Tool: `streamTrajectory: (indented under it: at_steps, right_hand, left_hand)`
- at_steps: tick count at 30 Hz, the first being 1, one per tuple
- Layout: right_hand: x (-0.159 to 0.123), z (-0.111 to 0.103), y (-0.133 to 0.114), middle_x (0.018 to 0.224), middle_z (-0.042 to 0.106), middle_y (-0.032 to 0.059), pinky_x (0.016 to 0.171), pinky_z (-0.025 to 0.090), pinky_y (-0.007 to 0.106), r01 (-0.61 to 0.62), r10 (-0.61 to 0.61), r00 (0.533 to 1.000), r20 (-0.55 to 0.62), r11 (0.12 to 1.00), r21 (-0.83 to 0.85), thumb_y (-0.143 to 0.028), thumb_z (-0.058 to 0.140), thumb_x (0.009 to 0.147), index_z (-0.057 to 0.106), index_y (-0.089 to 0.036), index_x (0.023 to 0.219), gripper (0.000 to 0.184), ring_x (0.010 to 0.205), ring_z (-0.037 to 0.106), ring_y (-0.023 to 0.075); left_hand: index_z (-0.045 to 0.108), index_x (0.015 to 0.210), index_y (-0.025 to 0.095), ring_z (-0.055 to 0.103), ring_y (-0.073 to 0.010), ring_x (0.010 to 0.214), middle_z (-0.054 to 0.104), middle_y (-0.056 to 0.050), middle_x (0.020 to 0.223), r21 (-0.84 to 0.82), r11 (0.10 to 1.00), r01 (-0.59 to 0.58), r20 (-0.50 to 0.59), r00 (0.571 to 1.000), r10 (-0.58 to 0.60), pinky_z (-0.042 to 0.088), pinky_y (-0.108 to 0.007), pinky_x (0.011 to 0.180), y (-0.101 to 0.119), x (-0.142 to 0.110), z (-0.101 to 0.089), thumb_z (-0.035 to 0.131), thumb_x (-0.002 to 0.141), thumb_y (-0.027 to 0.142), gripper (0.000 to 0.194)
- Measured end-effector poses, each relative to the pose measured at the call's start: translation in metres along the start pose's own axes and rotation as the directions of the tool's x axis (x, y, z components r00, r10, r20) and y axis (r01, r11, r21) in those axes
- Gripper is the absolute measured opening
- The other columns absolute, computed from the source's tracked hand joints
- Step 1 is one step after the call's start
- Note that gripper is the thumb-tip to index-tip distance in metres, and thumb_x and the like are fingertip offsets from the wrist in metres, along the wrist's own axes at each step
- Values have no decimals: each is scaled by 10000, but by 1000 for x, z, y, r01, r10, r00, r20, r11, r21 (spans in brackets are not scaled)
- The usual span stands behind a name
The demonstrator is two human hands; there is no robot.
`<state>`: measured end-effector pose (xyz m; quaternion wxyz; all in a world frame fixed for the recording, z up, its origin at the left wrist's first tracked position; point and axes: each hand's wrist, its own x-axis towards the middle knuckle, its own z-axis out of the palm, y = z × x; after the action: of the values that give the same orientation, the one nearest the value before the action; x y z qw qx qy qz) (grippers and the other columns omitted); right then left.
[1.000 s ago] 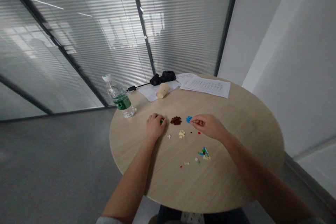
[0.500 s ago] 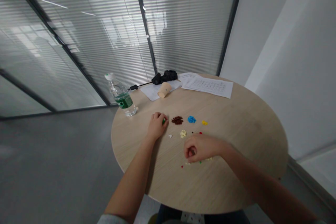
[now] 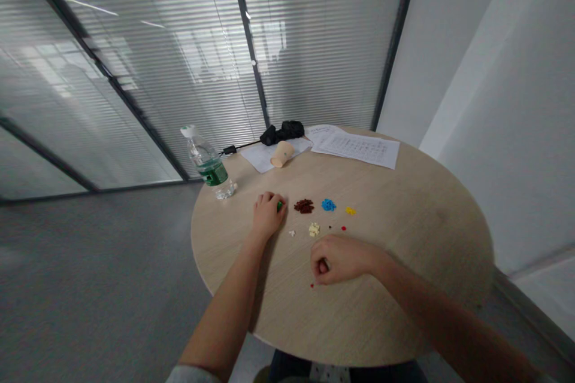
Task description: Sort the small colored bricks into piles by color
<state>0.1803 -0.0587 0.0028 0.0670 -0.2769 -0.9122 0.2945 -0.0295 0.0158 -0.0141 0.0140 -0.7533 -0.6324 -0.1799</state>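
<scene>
My left hand (image 3: pixel 268 214) rests on the table left of the brown pile, its fingers curled round small green pieces (image 3: pixel 280 206). My right hand (image 3: pixel 335 258) is closed low over the near part of the table. Its fingertips point down and whatever they pinch is hidden. A tiny red piece (image 3: pixel 312 285) lies just below its fingers. Beyond the hands are small piles of brown pieces (image 3: pixel 304 206), blue pieces (image 3: pixel 328 204), yellow pieces (image 3: pixel 350 211) and cream pieces (image 3: pixel 314 229). A few white pieces (image 3: pixel 292 233), a red piece (image 3: pixel 344 228) and a tiny dark piece (image 3: pixel 330 227) lie near them.
On the round wooden table (image 3: pixel 417 221), a water bottle (image 3: pixel 211 167) stands at the far left. A paper cup (image 3: pixel 282 154) lies on its side on paper. A black bundle (image 3: pixel 287 131) with a cord and printed sheets (image 3: pixel 359 147) sit along the back edge.
My right hand has left the blue pile and come nearer to me, uncovering the yellow pieces and covering the mixed loose pieces. My left hand stays by the green pieces.
</scene>
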Motion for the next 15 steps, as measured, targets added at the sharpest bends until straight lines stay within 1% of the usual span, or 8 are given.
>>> streamTrajectory:
  at_steps: [3, 5, 7, 9, 11, 12, 14, 15]
  right_hand:
    - [1, 2, 0, 661, 654, 0, 621, 392, 208, -11, 11, 1000, 10, 1000, 2, -150, 634, 676, 720, -171, 704, 94, 600, 545, 97]
    - [1, 0, 0, 659, 645, -4, 624, 387, 208, -6, 6, 1000, -15, 1000, 13, -138, 636, 681, 710, -167, 692, 80, 607, 543, 95]
    - [0, -4, 0, 677, 641, -3, 623, 381, 205, 6, -3, 997, -80, 1000, 29, -132, 642, 699, 696, -161, 690, 62, 628, 542, 95]
    - [-2, -11, 2, 703, 640, 2, 622, 374, 206, -2, 7, 983, -182, 1000, 29, -136, 644, 727, 681, -156, 708, 46, 657, 540, 100]
    - [-3, -18, 6, 718, 635, 8, 629, 369, 215, -58, 56, 952, -299, 998, 3, -156, 639, 767, 671, -156, 741, 41, 674, 533, 108]
    - [-3, -21, 9, 729, 633, 13, 637, 370, 222, -106, 95, 926, -364, 994, -10, -177, 625, 797, 668, -156, 761, 60, 680, 532, 112]
    - [-1, -23, 17, 777, 636, 32, 663, 376, 237, -214, 180, 855, -486, 977, -16, -202, 591, 846, 664, -152, 793, 103, 712, 542, 123]
    - [0, -23, 21, 801, 638, 42, 684, 381, 246, -254, 206, 824, -527, 967, -19, -205, 582, 859, 662, -152, 797, 114, 743, 548, 132]
  left_hand:
    - [641, 983, 188, 481, -269, 1040, 570, -110, 1084, 35, 999, 36, 1, 999, -36, 412, -403, 877, 3, -1, -2, 477, 896, 286, 209]
    - [641, 990, 190, 484, -266, 1038, 573, -110, 1086, 42, 998, 37, 8, 999, -37, 413, -394, 869, 3, -1, -2, 476, 897, 276, 207]
    - [641, 991, 188, 487, -263, 1031, 575, -112, 1080, 44, 999, 33, 12, 999, -33, 415, -383, 864, 2, 0, -1, 473, 898, 263, 207]
    - [642, 988, 182, 491, -257, 1020, 577, -114, 1073, 42, 999, 25, 12, 1000, -25, 416, -374, 864, 1, 1, -1, 465, 899, 248, 209]
    - [643, 983, 172, 493, -252, 1009, 579, -117, 1065, 41, 999, 15, 13, 1000, -15, 413, -368, 871, 0, 2, -1, 460, 898, 229, 210]
    - [644, 978, 169, 493, -250, 1005, 581, -118, 1061, 41, 999, 12, 14, 1000, -12, 411, -366, 876, 0, 2, 0, 459, 895, 218, 209]
    - [645, 971, 168, 494, -246, 1002, 583, -117, 1056, 36, 999, 8, 19, 1000, -9, 407, -365, 879, 0, 3, 0, 456, 893, 206, 208]
    - [644, 969, 171, 493, -246, 1007, 582, -116, 1059, 33, 999, 13, 20, 1000, -13, 407, -367, 875, 0, 3, 0, 455, 893, 209, 207]
